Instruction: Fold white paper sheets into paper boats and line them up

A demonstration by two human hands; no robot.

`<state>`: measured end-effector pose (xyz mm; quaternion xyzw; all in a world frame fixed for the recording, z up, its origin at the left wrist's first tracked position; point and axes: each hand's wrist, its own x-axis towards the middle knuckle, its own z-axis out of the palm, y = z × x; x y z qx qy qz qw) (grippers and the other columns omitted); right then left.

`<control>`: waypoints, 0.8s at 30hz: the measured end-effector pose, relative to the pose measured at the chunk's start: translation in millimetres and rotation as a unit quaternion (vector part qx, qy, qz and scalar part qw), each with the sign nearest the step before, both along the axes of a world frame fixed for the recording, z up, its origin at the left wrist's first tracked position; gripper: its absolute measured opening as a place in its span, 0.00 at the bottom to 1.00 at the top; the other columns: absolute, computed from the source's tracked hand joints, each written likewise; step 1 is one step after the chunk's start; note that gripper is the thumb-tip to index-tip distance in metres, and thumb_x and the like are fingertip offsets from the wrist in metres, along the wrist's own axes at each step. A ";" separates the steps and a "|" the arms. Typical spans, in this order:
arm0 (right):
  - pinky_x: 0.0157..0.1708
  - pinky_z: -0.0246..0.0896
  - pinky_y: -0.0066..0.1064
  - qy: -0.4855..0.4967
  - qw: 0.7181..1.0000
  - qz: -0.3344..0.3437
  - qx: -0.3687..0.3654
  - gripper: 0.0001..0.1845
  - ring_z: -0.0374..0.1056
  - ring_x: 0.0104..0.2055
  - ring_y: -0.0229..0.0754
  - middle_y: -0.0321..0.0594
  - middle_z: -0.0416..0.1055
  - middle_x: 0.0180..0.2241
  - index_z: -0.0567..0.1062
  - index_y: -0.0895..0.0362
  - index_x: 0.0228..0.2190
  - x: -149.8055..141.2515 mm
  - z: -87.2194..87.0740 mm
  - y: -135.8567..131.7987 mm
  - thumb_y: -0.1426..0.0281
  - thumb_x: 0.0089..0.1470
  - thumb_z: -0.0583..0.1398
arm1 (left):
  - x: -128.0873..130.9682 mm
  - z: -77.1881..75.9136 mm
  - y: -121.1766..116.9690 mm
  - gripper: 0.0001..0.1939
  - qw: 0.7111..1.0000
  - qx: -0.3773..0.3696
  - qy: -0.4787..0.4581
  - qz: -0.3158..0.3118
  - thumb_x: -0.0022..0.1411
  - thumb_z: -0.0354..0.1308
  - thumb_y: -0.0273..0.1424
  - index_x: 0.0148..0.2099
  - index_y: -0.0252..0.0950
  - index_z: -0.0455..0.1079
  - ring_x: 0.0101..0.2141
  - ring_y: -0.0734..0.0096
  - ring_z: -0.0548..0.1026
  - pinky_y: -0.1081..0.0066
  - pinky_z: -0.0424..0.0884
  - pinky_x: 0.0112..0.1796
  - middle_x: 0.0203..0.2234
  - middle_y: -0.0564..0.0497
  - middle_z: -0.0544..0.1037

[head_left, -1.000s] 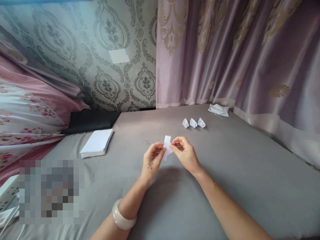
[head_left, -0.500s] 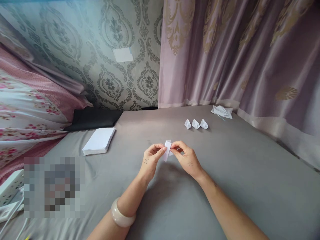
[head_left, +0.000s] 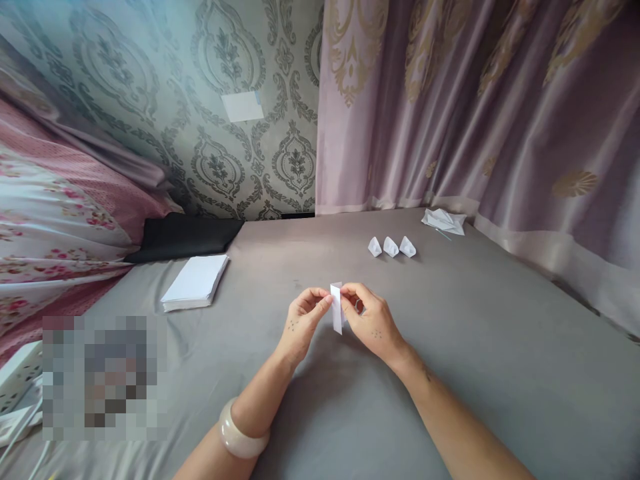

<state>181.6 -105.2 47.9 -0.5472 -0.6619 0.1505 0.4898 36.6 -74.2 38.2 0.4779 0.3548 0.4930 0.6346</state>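
Between my hands, just above the grey sheet, is a small folded piece of white paper [head_left: 337,313] with a long narrow panel facing me. My left hand [head_left: 301,323] pinches its left edge between thumb and fingers; a pale bangle [head_left: 242,430] circles that wrist. My right hand [head_left: 374,323] grips the right side near the top, thumb and index finger together. Part of the paper behind the front panel is hidden. Beyond the hands, to the right, three small folded white paper shapes [head_left: 391,247] stand in a row.
A stack of white paper [head_left: 196,283] lies on the left, with a black folded item [head_left: 187,237] behind it. Crumpled white paper [head_left: 444,221] rests at the far right by the curtain [head_left: 400,133]. A white power strip [head_left: 20,373] with cables is at lower left.
The folded paper has turned in my hands: its narrow panel leaned one way before and now hangs nearly upright, its lower end further right. Both hands stay almost in place.
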 end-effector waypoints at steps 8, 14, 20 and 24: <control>0.28 0.63 0.28 0.001 0.999 -0.014 0.036 0.02 0.64 0.28 0.36 0.39 0.68 0.34 0.71 0.53 0.31 -4.3 -3.7 0.5 0.71 0.54 0.57 | 5.1 0.5 -7.6 0.16 1.000 -0.009 -0.010 -0.014 0.50 0.68 0.37 0.35 0.36 0.67 0.38 0.67 0.75 0.66 0.69 0.43 0.34 0.49 0.76; 0.28 0.63 0.29 0.027 0.999 -0.009 0.015 0.03 0.66 0.26 0.35 0.38 0.71 0.35 0.69 0.52 0.30 -8.2 -8.3 -0.2 0.72 0.53 0.57 | 9.7 -2.9 -11.3 0.15 1.000 -0.003 0.012 0.013 0.53 0.66 0.38 0.34 0.37 0.64 0.35 0.69 0.74 0.70 0.69 0.38 0.31 0.51 0.75; 0.28 0.64 0.29 0.115 0.991 -0.032 -0.062 0.17 0.68 0.27 0.37 0.37 0.74 0.31 0.66 0.54 0.43 -11.9 -13.5 1.8 0.69 0.50 0.60 | 11.6 0.1 -15.3 0.14 0.997 0.005 0.057 0.057 0.54 0.64 0.39 0.36 0.37 0.65 0.32 0.71 0.73 0.73 0.68 0.34 0.30 0.52 0.74; 0.26 0.63 0.27 0.146 0.985 -0.014 -0.093 0.10 0.68 0.26 0.37 0.38 0.75 0.30 0.73 0.55 0.37 -11.9 -10.5 2.5 0.67 0.51 0.60 | 11.3 0.2 -15.0 0.14 0.997 0.003 0.054 0.055 0.55 0.63 0.39 0.38 0.36 0.67 0.36 0.69 0.74 0.71 0.68 0.37 0.33 0.49 0.76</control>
